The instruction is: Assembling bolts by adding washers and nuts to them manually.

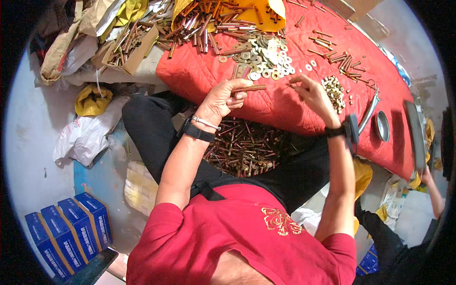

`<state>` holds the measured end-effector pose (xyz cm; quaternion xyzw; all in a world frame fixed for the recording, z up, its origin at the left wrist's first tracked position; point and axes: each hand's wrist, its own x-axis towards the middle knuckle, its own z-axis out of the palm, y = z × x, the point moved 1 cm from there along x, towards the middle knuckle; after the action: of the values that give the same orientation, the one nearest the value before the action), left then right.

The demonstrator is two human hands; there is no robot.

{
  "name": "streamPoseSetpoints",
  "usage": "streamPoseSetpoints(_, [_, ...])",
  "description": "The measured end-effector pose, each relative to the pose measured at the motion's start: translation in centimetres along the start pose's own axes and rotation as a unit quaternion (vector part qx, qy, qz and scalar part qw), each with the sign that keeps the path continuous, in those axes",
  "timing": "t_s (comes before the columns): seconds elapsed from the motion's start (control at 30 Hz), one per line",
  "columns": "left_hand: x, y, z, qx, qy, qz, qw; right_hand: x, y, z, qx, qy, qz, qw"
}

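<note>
My left hand (pixel 222 97) holds a long brass-coloured bolt (pixel 251 88) level over the red quilted cloth (pixel 199 71). My right hand (pixel 311 92) is just to its right, fingers pinched near the bolt's tip on something too small to make out. A heap of flat washers (pixel 261 57) lies on the cloth just beyond my hands. A small pile of nuts (pixel 334 90) sits right of my right hand. In my lap lies a pile of assembled bolts (pixel 244 147).
Loose bolts and tubes (pixel 209 21) cover the far end of the cloth, beside a cardboard box of bolts (pixel 128 45). A metal bowl (pixel 381 126) rests at the right. Blue boxes (pixel 69 232) stand lower left. Another person's hand (pixel 426 175) shows at the right edge.
</note>
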<state>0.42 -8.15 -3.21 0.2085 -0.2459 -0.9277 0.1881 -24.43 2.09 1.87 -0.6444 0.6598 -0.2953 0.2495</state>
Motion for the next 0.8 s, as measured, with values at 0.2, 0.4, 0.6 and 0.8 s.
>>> streamPoseSetpoints(0.2, [0.1,-0.8,1.1,0.031,-0.014,-0.047,0.998,-3.3,-6.2,1.3,0.222,-0.027,0.076,0.972])
streamPoseSetpoints(0.4, [0.1,-1.0,2.2,0.079,-0.011,-0.042,0.996,-4.2,-6.4,0.6,0.15,-0.028,0.044,0.987])
streamPoseSetpoints(0.6, [0.3,-1.0,2.9,0.184,-0.051,-0.072,0.979,-4.5,-6.2,1.2,0.277,-0.123,0.078,0.95])
streamPoseSetpoints(0.8, [1.8,-2.7,3.3,-0.13,-0.065,0.085,0.986,-3.4,-5.8,3.9,0.447,0.048,0.091,0.889])
